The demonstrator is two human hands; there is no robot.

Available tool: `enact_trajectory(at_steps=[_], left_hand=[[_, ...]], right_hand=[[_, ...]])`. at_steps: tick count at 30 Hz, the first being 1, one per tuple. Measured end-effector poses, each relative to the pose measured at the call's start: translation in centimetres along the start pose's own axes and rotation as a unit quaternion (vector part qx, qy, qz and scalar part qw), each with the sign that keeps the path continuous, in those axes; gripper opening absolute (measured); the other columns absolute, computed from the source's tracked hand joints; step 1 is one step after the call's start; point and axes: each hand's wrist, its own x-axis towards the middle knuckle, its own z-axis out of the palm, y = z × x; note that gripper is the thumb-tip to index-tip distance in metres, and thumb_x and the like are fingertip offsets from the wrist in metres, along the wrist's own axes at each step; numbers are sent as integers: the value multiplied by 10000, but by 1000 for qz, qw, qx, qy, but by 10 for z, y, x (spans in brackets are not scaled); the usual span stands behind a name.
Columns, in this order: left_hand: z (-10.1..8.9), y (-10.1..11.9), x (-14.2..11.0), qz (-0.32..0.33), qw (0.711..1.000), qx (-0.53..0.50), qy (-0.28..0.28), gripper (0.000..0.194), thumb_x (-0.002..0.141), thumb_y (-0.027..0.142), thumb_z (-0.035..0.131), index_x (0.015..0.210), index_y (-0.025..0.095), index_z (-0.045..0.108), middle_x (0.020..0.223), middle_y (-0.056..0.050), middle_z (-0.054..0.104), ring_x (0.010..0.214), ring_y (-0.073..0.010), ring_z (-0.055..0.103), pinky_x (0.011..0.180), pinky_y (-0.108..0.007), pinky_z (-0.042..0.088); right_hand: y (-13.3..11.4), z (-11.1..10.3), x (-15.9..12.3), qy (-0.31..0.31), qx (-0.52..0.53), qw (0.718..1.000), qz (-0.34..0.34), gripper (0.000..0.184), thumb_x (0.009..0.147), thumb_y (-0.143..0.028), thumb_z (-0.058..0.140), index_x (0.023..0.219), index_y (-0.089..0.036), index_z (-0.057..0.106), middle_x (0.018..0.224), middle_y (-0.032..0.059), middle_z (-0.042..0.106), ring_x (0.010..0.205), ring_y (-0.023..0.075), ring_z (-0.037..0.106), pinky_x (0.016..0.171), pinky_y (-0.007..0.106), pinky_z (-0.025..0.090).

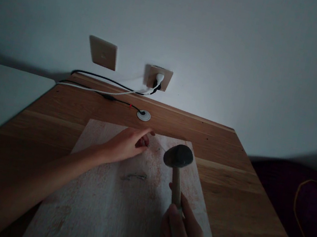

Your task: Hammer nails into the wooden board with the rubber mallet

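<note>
My right hand (184, 233) is wrapped round the handle of a rubber mallet (178, 157), its dark head raised above the right part of a whitish, worn board (88, 204). My left hand (128, 143) is over the far part of the board, left of the mallet head. Its index finger reaches forward while the thumb and other fingers curl together. A tiny dark thing shows at the thumb tip, too small to name. Several thin metal pieces that look like nails (136, 176) lie on the board between my hands. Small dark marks (158, 149) dot the board near my left fingertips.
The board lies on a wooden desk (241, 206) against a white wall. Behind it are a round cable grommet (143, 115), black and white cables (98, 91), a socket with plugs (167, 80) and a blank plate (102, 52). Dark purple fabric (281, 185) is right of the desk.
</note>
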Motion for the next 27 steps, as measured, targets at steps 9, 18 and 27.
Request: enact_trajectory(at_steps=[9, 18, 27], left_hand=[[1, -2, 0, -10, 1000, -15, -14, 454, 879, 97, 749, 1304, 218, 648, 930, 3, 800, 747, -152, 719, 716, -267, 527], [-1, -1, 1, -17, 999, 27, -11, 541, 763, -16, 728, 1262, 187, 685, 908, -13, 796, 780, -184, 728, 719, -280, 502], [-1, -1, 1, -27, 999, 25, -10, 491, 792, 5, 737, 1239, 201, 682, 877, 0, 792, 755, -176, 731, 714, -276, 521]], right_hand=[[-18, 39, 5, -94, 14, 995, -8, 847, 806, -719, 831, 1429, -199, 587, 597, -120, 529, 353, 11, 320, 321, 120, 285], [-9, 45, 17, -105, 5, 994, -9, 824, 774, -739, 839, 1341, -191, 600, 624, -118, 550, 348, 10, 343, 304, 118, 275], [-22, 40, 14, -146, 2, 989, -9, 765, 839, -671, 829, 1369, -175, 590, 617, -115, 559, 355, 12, 340, 308, 118, 307]])
